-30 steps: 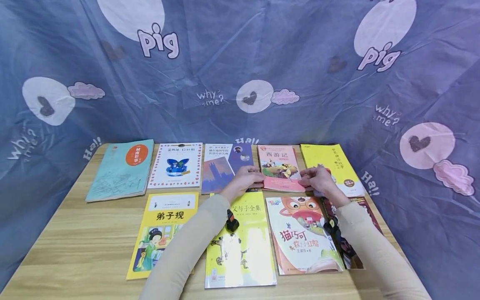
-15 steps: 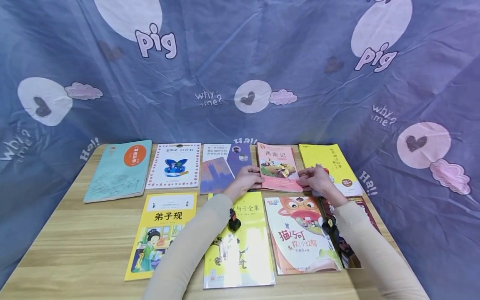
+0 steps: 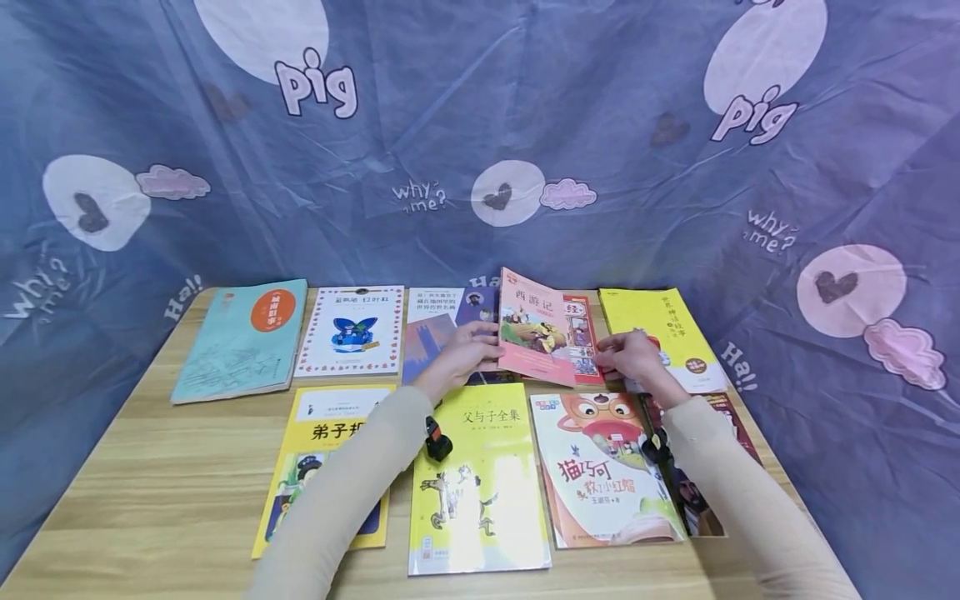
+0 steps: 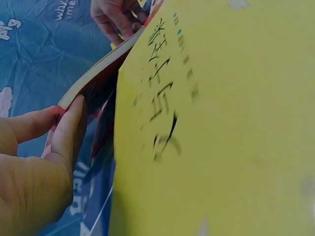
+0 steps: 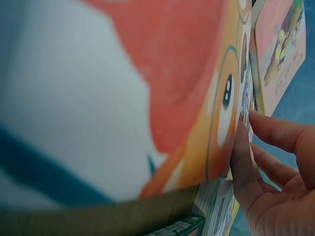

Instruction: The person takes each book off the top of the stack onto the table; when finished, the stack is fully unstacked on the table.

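Note:
A thin pink paperback book (image 3: 534,292) is raised and slightly tilted at the back of the table, right of centre. My left hand (image 3: 467,352) pinches its left edge; in the left wrist view the thumb and fingers (image 4: 69,130) sit on either side of its pages. Partly covered by it lies a red book (image 3: 587,323) with small pictures on its cover. My right hand (image 3: 634,362) holds that red book at its right edge, thumb above and fingers alongside in the right wrist view. The two books are apart at the right side.
Around them lie a yellow book (image 3: 663,321), a purple-blue book (image 3: 435,337), a white butterfly book (image 3: 352,354) and a teal book (image 3: 236,354). The front row has yellow books, a white cartoon book (image 3: 600,475) and a dark book (image 3: 735,425). A printed blue cloth (image 3: 420,125) hangs behind.
The pink book has shifted left and lifted with my left hand, uncovering part of the red book beneath. My right hand has stayed almost in place at the right edge.

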